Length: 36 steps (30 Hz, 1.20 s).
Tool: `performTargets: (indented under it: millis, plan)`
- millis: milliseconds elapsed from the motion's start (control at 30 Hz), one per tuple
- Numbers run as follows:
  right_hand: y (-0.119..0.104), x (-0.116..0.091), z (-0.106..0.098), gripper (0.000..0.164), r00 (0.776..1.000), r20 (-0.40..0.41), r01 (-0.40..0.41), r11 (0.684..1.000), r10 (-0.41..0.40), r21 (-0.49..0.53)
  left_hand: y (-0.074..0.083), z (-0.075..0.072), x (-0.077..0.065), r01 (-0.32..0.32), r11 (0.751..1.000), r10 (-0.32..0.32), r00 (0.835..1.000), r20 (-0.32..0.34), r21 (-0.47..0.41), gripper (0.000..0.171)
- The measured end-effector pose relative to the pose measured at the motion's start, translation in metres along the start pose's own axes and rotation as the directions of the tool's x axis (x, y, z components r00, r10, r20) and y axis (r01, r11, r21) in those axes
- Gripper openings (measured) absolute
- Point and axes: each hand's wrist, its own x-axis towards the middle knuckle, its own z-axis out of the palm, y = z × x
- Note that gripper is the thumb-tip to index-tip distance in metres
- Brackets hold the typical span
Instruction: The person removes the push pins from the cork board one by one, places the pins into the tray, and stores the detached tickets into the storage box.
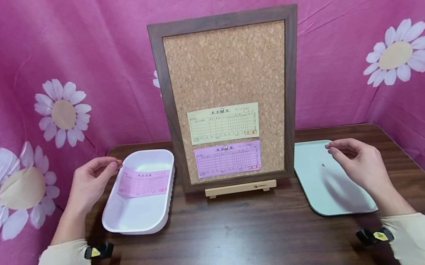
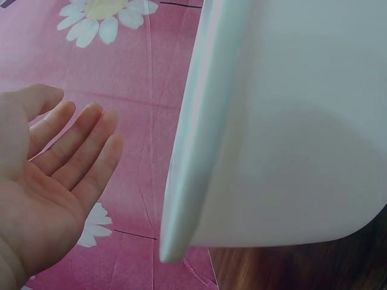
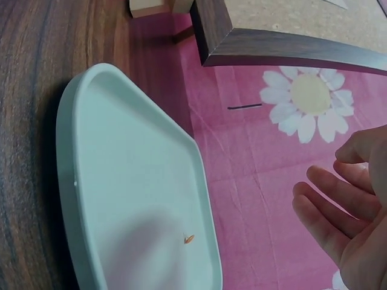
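My left hand point(image 1: 94, 180) hovers at the left rim of a white plastic tray point(image 1: 139, 217), fingers loosely bent. In the left wrist view nothing shows in its grasp. A pink receipt slip point(image 1: 144, 183) lies in that tray, its upper left corner close to my fingertips. My right hand point(image 1: 359, 161) hangs over a pale green tray point(image 1: 338, 198), thumb and forefinger near each other; I see nothing held there. On the green tray lies a small pushpin point(image 3: 189, 239). Between the hands stands a framed corkboard point(image 1: 228, 67) with a yellow slip point(image 1: 224, 125) pinned above a purple slip point(image 1: 228, 161).
A small wooden stand point(image 1: 241, 188) supports the corkboard on the dark wooden table point(image 1: 220, 249). Pink cloth point(image 1: 109, 38) with white flowers hangs behind and at both sides. Each wrist wears a black strap.
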Motion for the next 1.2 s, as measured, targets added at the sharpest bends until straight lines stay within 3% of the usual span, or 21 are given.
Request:
performTargets:
  millis: [467, 1200]
  plan:
    - [-0.014, 0.001, -0.001, 0.016, 0.999, 0.003, 0.042, 0.998, -0.042, 0.036, 0.008, -0.001, -0.005, 0.004, 0.997, -0.006, 1.0, 0.029, 0.071, 0.034]
    - [-0.028, 0.004, -0.004, 0.018, 0.999, 0.002, 0.054, 0.996, -0.054, 0.075, 0.014, 0.002, -0.005, 0.01, 0.998, -0.013, 0.999, 0.039, 0.066, 0.034]
